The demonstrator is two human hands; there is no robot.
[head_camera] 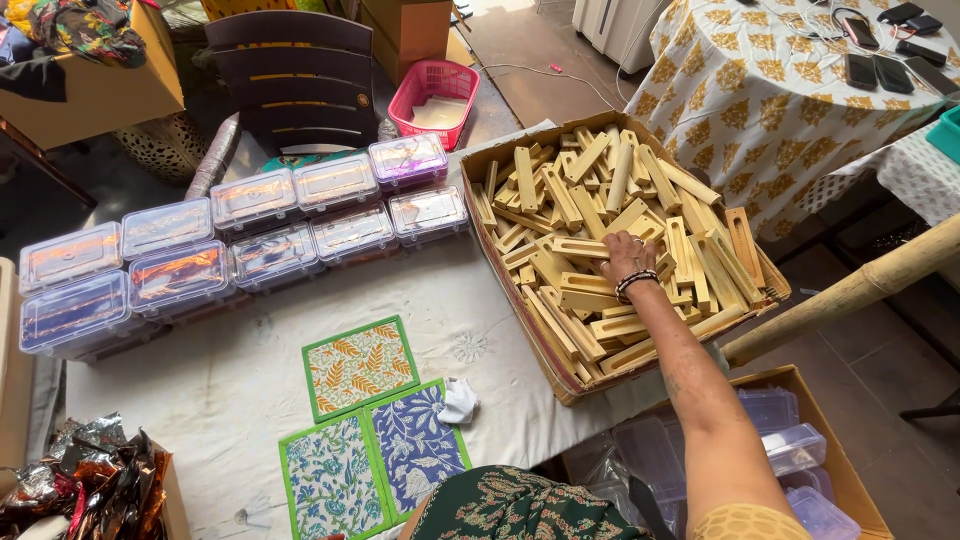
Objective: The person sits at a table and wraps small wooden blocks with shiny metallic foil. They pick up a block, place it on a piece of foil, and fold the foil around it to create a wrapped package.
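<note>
The right hand (627, 258) reaches into the brown cardboard box (480, 170) full of pale wooden slotted blocks (560, 195), fingers spread flat on the pile, nothing grasped yet (the left hand is not visible). It looks like the picking step; closing around one block seems needed. Clear plastic lidded containers (260, 235) wait beside three printed cloth squares (360, 365).

pale wooden blocks (590, 215), seemingly slotted, heaped in cardboard box (478, 165)

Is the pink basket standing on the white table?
No, the pink basket stands on the floor beyond the white table, beside a dark chair.
</note>
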